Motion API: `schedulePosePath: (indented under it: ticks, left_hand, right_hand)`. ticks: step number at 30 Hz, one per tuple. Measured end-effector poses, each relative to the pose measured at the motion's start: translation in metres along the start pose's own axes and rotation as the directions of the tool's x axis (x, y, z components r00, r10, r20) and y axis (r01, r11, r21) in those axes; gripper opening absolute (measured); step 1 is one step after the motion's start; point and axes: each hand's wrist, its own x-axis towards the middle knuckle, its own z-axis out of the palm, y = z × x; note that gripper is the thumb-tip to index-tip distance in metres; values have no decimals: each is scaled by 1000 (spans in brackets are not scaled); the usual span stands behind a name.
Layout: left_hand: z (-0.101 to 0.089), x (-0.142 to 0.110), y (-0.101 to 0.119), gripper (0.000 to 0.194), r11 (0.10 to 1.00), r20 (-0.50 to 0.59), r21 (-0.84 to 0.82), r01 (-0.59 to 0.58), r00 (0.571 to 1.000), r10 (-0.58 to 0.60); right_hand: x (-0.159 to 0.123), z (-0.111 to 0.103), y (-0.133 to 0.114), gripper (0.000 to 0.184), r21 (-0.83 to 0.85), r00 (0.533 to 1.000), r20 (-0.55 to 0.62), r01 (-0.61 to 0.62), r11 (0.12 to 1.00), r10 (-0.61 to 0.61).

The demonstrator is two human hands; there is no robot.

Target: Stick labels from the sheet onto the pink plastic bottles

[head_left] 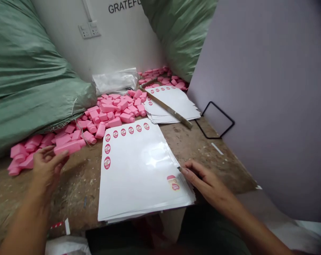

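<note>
2 hands are in view. The left hand point(47, 170) is reaching over the wooden bench point(219, 166), its fingers curving around 1 long pink bar point(68, 147), though I can't tell if it's really gripping it or just touching it. The right hand point(208, 180) is resting loosely curled at the right edge of the near sheet stack point(134, 170), fingertips point(185, 170) touching that edge; grip can't be told, and no held item is clearly visible. That stack is lying flat on the bench between the hands, long axis pointing away from the person, slightly tilted. Its top sheet is showing 8 small round pink stickers point(123, 132) along the far and left edges, plus 1 larger sticker point(173, 182) near the right hand. Behind it, 1 more sheet stack point(173, 104) is lying under 1 long flat blade point(168, 109). 2 piles of pink bars point(110, 115) are spreading across the bench, too many to count. 2 green sacks point(24, 74), 1 clear plastic bag point(115, 80) and 1 black wire frame point(215, 120) are sitting around them.
</note>
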Motion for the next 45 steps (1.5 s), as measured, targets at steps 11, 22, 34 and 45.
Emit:
schedulePosePath:
  ticks: [11,22,34,45]
  left_hand:
    - [73,-113,-26,53,727,443,-330,603,779,-444]
    - [117,-155,-49,50,844,602,31,535,664,-443]
    - [123,-168,-65,58,598,935,354,-719,280,-216]
    - [121,-165,-72,62,606,950,313,-731,253,-185]
  right_hand:
    - [-4,-3,0,34,-280,999,26,45,959,-40]
    - [-1,-2,-4,19,-509,983,60,181,842,-176]
    - [-2,4,-2,18,-685,932,55,296,666,-357]
    - [-1,4,-1,23,-466,986,69,167,869,-153]
